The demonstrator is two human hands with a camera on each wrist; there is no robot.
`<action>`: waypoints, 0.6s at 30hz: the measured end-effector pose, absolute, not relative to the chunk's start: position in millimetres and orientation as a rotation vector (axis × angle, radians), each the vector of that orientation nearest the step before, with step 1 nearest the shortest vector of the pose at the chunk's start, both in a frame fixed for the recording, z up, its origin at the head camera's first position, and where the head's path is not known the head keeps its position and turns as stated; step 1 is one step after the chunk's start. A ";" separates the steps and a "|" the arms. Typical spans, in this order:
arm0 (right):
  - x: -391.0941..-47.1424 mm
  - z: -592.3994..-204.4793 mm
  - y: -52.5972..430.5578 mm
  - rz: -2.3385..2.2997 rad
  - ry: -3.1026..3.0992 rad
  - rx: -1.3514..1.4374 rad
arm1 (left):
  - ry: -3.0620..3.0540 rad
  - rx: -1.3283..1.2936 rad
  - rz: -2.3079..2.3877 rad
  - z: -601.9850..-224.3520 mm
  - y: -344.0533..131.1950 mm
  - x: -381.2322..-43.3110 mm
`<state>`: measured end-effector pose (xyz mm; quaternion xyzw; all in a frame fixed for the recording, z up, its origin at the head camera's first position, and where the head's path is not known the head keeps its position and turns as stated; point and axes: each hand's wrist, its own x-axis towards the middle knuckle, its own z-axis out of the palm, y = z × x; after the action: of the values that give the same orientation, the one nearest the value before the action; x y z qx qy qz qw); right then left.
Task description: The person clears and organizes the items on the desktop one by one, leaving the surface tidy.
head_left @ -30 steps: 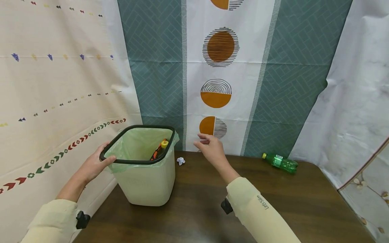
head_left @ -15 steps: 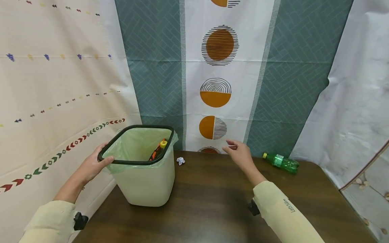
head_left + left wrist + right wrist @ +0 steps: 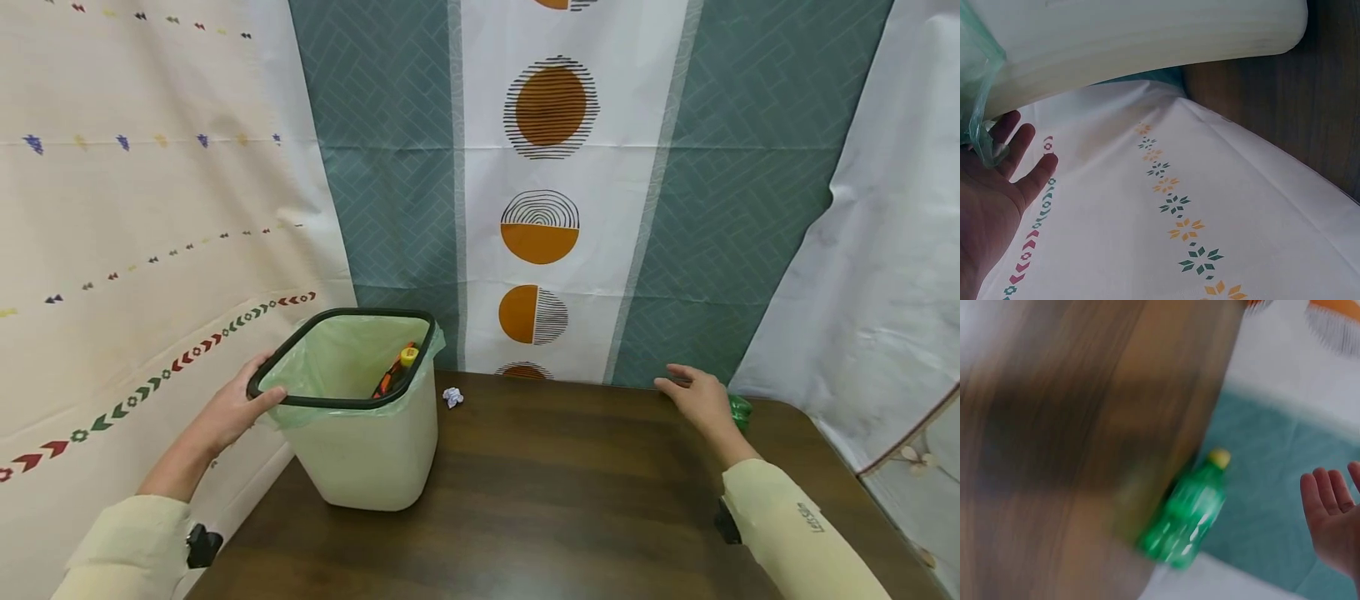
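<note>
At the left of the head view, a pale trash bin [image 3: 367, 462] with a black rim and a green liner bag [image 3: 326, 354] stands on the table. My left hand [image 3: 231, 410] grips the bin's rim at its near left corner, thumb over the top. In the left wrist view that hand's fingers [image 3: 1038, 178] show beside the liner. Far right, my right hand [image 3: 701, 404] hovers with nothing in it, fingers loosely bent. It covers most of a green plastic bottle in the head view; the right wrist view shows the bottle [image 3: 1188, 515] lying on its side, yellow cap on.
A small crumpled paper ball [image 3: 452, 397] lies on the brown table [image 3: 555, 492] just right of the bin. Inside the bin leans an orange-and-black item [image 3: 388, 379] beside a yellow cap-like piece [image 3: 408, 357]. Patterned cloths [image 3: 540, 333] hang behind and at both sides.
My right hand has swept right, from near the paper ball to over the green bottle, which it now mostly hides. My left hand has stayed on the bin's rim.
</note>
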<state>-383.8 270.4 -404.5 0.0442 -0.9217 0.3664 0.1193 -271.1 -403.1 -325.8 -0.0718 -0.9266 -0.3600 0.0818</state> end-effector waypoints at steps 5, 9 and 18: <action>-387.6 -416.8 317.2 1.008 -2.769 0.072 | -2.758 -0.215 -1.073 -326.9 -403.3 -272.4; -391.8 -428.2 349.0 0.963 -2.795 0.044 | -2.752 -0.217 -1.066 -326.2 -402.6 -271.9; -398.4 -449.5 391.0 0.854 -2.779 0.123 | -2.716 -0.266 -1.071 -326.3 -400.4 -270.7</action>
<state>-398.4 391.0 -449.5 0.0419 -0.9487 0.2914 0.1155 -270.7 -400.4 -326.3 -0.0901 -0.9214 -0.3632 0.1047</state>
